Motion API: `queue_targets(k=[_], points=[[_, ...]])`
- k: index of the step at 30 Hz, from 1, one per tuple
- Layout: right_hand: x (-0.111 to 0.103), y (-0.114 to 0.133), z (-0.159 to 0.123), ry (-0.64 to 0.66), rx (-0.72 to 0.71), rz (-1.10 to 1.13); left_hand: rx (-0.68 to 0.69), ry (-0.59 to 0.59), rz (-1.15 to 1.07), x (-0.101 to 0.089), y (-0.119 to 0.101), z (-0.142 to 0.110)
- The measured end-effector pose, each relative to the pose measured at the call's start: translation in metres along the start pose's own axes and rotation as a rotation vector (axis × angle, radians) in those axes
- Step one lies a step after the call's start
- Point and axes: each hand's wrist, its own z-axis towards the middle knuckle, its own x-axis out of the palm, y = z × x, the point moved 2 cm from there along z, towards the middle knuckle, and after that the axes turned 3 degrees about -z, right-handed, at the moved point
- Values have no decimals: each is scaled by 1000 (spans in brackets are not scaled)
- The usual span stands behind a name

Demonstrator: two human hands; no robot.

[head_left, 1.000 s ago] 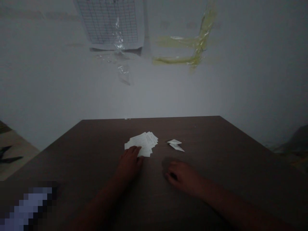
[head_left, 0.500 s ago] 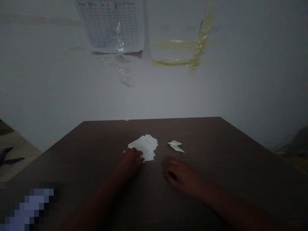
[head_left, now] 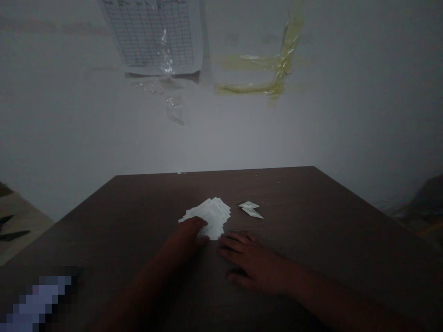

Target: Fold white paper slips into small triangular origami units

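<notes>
The left hand is resting on a fanned pile of white printed paper slips on the dark brown table; whether it's pinching any, I can't tell from here. The right hand is lying fingers spread, just beside the pile's near corner (two diamond-shaped folded white papers are sitting apart).

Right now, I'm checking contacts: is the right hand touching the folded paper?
No, tabletop shows between the right hand and the folded paper.
</notes>
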Motion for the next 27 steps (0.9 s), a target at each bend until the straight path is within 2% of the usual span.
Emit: queue_targets(k=[8,14,19,22,25,27], points=[[-2,3,1,3,-1,-14,9,22,47,0,-6,6],[6,5,12,-31,21,-50,-16,-55,74,-2,-28,6],[11,3,23,-109,46,-23,143,-144,-22,4,-47,-2],[12,-8,26,-233,108,92,187,-129,-33,5,-47,-6],[11,-26,22,-489,279,157,217,-117,-27,2,-42,-9],[8,-35,18,-625,253,101,260,-74,-29,2,-40,-9]])
